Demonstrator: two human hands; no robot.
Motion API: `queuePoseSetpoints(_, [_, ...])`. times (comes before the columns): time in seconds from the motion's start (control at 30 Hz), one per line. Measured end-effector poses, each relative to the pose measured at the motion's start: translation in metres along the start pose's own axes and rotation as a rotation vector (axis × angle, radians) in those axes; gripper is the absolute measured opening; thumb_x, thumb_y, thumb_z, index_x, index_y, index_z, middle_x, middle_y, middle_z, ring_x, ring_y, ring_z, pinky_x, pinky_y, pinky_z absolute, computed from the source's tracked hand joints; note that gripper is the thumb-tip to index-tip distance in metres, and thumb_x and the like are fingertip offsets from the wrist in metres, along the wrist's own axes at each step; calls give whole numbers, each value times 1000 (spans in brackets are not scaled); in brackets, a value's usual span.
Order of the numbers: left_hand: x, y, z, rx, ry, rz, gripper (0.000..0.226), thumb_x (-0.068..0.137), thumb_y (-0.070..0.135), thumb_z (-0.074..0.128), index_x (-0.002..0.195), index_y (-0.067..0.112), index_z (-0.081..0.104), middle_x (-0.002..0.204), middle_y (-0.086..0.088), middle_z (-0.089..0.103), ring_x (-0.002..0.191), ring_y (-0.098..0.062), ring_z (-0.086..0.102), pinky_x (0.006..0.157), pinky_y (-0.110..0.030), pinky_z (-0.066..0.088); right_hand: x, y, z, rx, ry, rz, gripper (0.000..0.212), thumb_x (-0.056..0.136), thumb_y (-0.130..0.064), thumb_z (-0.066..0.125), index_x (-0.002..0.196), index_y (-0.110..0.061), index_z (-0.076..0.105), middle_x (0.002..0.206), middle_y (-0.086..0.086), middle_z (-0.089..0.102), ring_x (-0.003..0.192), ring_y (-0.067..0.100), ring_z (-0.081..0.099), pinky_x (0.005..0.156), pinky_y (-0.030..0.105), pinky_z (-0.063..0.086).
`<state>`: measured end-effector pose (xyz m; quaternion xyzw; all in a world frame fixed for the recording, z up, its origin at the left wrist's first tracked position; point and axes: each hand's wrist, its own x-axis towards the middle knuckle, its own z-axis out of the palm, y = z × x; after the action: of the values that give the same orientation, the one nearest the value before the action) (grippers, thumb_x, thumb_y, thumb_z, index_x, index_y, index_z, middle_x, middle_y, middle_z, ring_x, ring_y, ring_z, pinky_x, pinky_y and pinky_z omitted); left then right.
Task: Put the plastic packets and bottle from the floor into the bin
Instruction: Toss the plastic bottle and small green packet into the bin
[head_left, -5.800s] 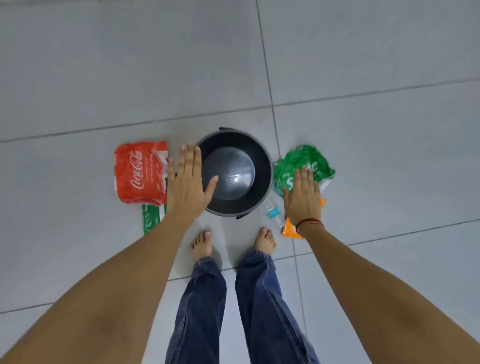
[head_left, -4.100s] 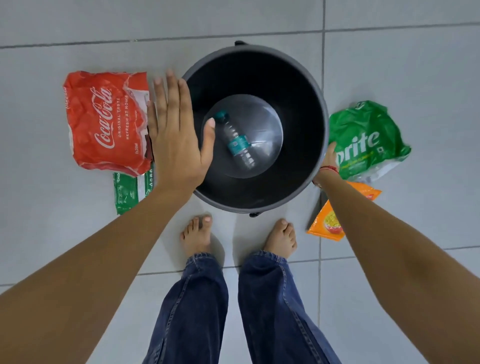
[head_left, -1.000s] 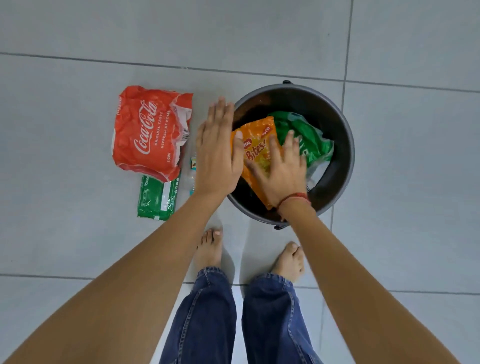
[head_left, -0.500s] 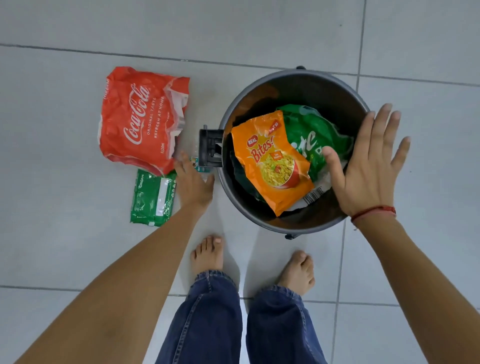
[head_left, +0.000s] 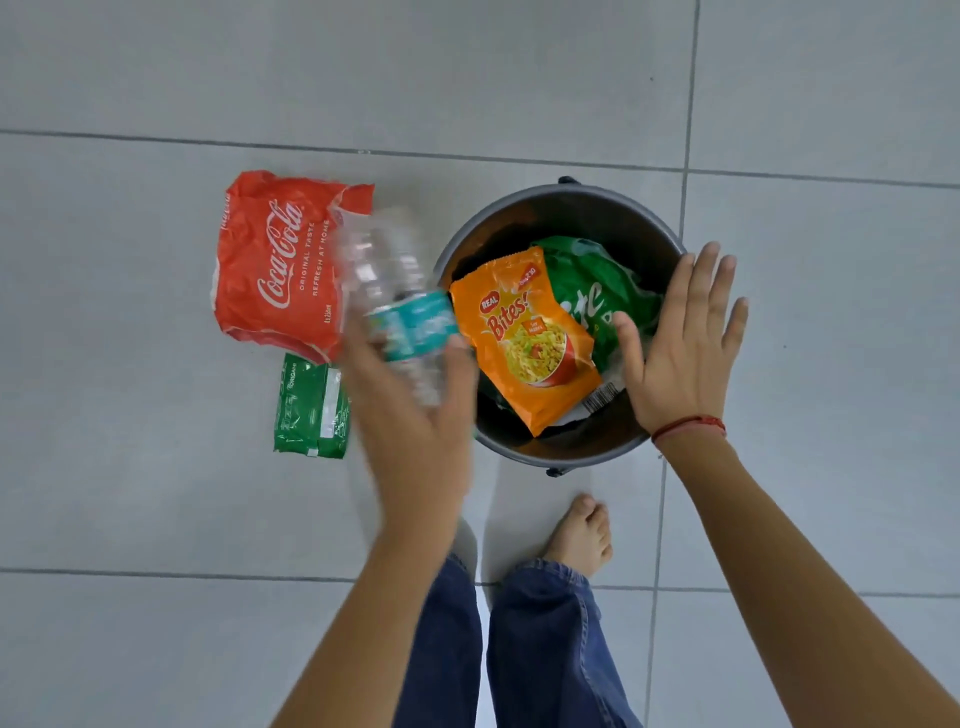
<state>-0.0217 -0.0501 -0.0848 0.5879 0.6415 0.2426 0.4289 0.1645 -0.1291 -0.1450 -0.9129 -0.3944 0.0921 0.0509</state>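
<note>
head view, looking down: a person stands barefoot on the grey tiled floor (head_left: 156, 519) beside a dark round bin (head_left: 566, 451), the left hand (head_left: 415, 415) wrapped around a clear plastic bottle (head_left: 400, 306) by its lower body, at and below the teal label, lifted just left of the bin's rim and blurred by motion. the bottle's long axis runs up the frame and a little left, its far end pointing away from the person over the red coca-cola packet (head_left: 280, 265); which end carries the cap is lost in the blur. it looks empty, so probably light, thin-walled and easily dented, best held round the middle as here. the right hand (head_left: 680, 343) hovers spread flat and empty over the bin's right edge. an orange snack packet (head_left: 524, 338) and a green packet (head_left: 587, 291) already lie inside the bin; the red packet and a small green sachet (head_left: 311, 408) wait on the floor to the left, both soft, crinkly and near weightless by the look of them
</note>
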Motion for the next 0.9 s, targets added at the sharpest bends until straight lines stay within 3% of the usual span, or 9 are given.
queuePoseSetpoints(0.13, [-20, 28, 32, 294, -218, 133, 71, 91, 53, 47, 150, 17, 28, 129, -3, 45, 107, -9, 49, 89, -31, 52, 1, 1, -1, 1, -11, -5, 72, 94, -50, 30, 146, -6, 5, 157, 17, 6, 145, 30, 1, 116, 50, 2])
queuePoseSetpoints(0.23, [-9, 25, 36, 214, -36, 64, 49, 97, 41, 42, 136, 12, 47, 115, 0, 47, 107, -18, 51, 94, -39, 49, 2, 2, -1, -11, -2, -22, 72, 95, -49, 30, 146, -4, 6, 157, 18, 7, 145, 32, 2, 116, 51, 4])
queuePoseSetpoints(0.3, [1, 10, 27, 110, 206, 37, 35, 100, 27, 43, 126, 6, 55, 111, -1, 49, 104, -16, 52, 89, -36, 51, 1, 2, 0, -9, 11, -31, 72, 95, -50, 29, 146, -4, 7, 156, 19, 7, 145, 33, 3, 116, 52, 5])
queuePoseSetpoints(0.37, [14, -22, 13, 134, 422, -22, 32, 98, 20, 43, 120, 1, 58, 115, -11, 56, 104, -14, 50, 87, -31, 49, 0, 3, 1, -3, 23, -34, 72, 95, -50, 29, 146, -4, 7, 156, 20, 7, 144, 34, 3, 116, 53, 6])
queuePoseSetpoints(0.43, [25, -68, -1, 266, 481, -153, 33, 97, 18, 45, 122, 1, 57, 120, -16, 56, 108, -22, 52, 89, -38, 47, 0, 3, 2, 3, 37, -38, 72, 96, -50, 29, 146, -3, 7, 156, 20, 7, 144, 34, 3, 116, 53, 6])
queuePoseSetpoints(0.53, [36, -142, -10, 629, 132, -369, 52, 96, 28, 49, 141, 4, 41, 145, -15, 40, 132, -32, 40, 104, -49, 37, 0, 4, 3, 13, 61, -48, 72, 96, -49, 30, 146, -3, 8, 156, 21, 7, 144, 35, 3, 116, 54, 6])
queuePoseSetpoints(0.63, [55, -202, -15, 851, -186, -379, 88, 91, 43, 58, 154, 3, 12, 163, -14, 8, 149, -35, 12, 117, -52, 24, 0, 7, 5, 27, 95, -65, 71, 96, -47, 32, 145, -2, 9, 156, 22, 8, 144, 37, 4, 115, 54, 6])
queuePoseSetpoints(0.8, [95, -247, -23, 908, -191, -388, 116, 76, 57, 69, 155, 6, 0, 162, -19, -2, 150, -39, 2, 119, -54, 16, 1, 11, 12, 33, 119, -85, 71, 96, -47, 32, 145, -1, 10, 155, 23, 9, 144, 38, 5, 115, 53, 7])
queuePoseSetpoints(0.9, [98, -258, -29, 910, -192, -386, 114, 74, 58, 70, 155, 10, 6, 157, -21, 16, 144, -41, 21, 113, -56, 28, 0, 10, 13, 40, 121, -83, 70, 96, -46, 32, 145, -1, 10, 155, 22, 8, 144, 38, 4, 115, 52, 6])
